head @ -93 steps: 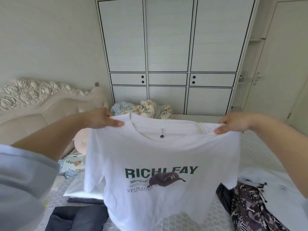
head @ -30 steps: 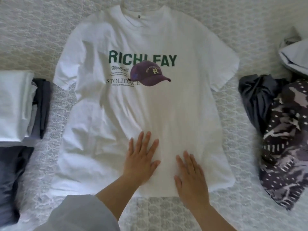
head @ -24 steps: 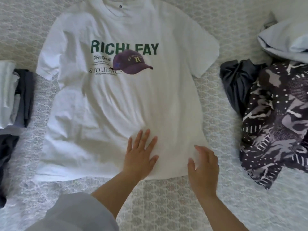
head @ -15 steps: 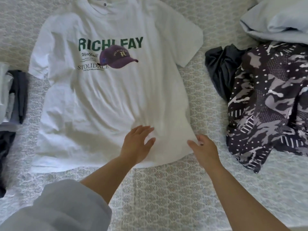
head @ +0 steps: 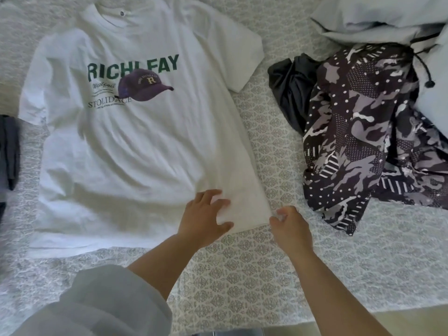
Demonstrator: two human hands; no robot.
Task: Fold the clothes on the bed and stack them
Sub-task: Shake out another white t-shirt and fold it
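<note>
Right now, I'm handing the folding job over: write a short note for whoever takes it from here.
Left hand: resting on the white T-shirt near its hem, fingers loose.
Right hand: at the shirt's bottom right corner, fingers curled at the hem; a firm grip cannot be told.
The shirt lies flat, print up, unfolded, on the bed.
Done: shirt spread out; dark folded items sit at the left edge.
Left: fold and stack the shirt, then the patterned garment, black garment and pale blue clothes on the right.

Both hands low – left (head: 202, 218) spread, right (head: 289, 227) curled.
</note>
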